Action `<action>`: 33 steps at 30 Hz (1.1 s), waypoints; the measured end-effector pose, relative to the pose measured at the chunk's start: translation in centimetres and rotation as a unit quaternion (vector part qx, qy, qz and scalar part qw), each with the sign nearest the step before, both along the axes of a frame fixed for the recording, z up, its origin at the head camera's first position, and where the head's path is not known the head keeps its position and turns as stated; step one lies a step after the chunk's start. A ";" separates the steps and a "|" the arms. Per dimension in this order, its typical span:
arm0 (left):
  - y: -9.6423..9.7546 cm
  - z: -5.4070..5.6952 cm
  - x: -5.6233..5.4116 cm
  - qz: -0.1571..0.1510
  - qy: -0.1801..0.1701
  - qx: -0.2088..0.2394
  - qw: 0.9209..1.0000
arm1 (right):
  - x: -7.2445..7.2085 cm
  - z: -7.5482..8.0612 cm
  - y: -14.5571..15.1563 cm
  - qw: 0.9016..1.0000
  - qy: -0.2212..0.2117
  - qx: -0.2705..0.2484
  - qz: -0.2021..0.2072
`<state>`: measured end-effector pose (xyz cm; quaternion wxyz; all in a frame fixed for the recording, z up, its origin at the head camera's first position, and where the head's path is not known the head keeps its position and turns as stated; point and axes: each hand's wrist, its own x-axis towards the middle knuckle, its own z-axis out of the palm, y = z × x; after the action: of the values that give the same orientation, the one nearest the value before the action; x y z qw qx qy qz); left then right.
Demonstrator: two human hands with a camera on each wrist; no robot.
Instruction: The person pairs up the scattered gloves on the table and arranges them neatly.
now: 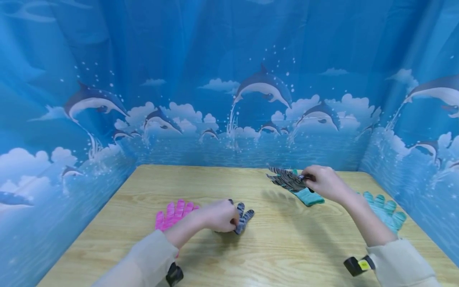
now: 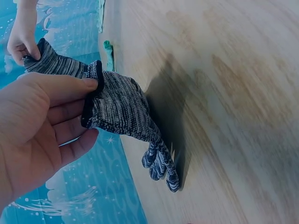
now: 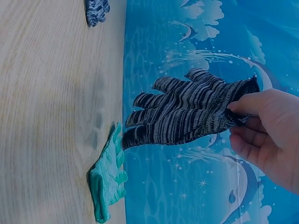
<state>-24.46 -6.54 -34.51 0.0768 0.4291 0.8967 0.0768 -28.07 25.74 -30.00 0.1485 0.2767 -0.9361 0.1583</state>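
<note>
Between its thumb and fingers, my left hand [image 1: 224,216] pinches the dark cuff of a black-and-white knit glove [image 2: 120,105]. That glove's fingers hang down close over the table. Raised higher on the right, my right hand [image 1: 324,181] pinches a second black-and-white knit glove [image 3: 180,109] by its cuff, with the glove's fingers pointing away from the hand. Below and behind this one, a green glove [image 1: 309,197] lies on the table, partly covered by it in the head view. A pink glove [image 1: 175,215] lies left of my left hand, partly hidden by the forearm.
The wooden table [image 1: 272,247] has another light green glove [image 1: 385,211] near its right edge, partly behind my right forearm. A blue curtain [image 1: 215,48] printed with dolphins and clouds surrounds the table at the back and sides.
</note>
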 end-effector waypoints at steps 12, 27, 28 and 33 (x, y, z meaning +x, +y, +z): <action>0.5 -1.1 1.3 -0.014 -0.011 -0.019 1.000 | 0.3 -0.1 -0.7 1.000 0.004 -0.001 0.007; 1.2 -2.6 2.1 -0.035 0.041 -0.064 0.996 | 0.2 -0.5 -0.6 1.000 -0.003 -0.005 0.012; 1.3 -2.7 2.1 -0.037 0.044 -0.066 0.996 | 0.2 -0.5 -0.6 1.000 -0.002 -0.004 0.013; 1.6 -3.4 2.4 -0.054 0.072 -0.087 0.992 | 0.2 -0.8 -0.5 1.000 0.004 0.002 0.015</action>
<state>-22.04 -4.94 -37.90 0.0525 0.4732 0.8786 -0.0366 -27.86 25.25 -30.76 0.1493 0.2914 -0.9317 0.1572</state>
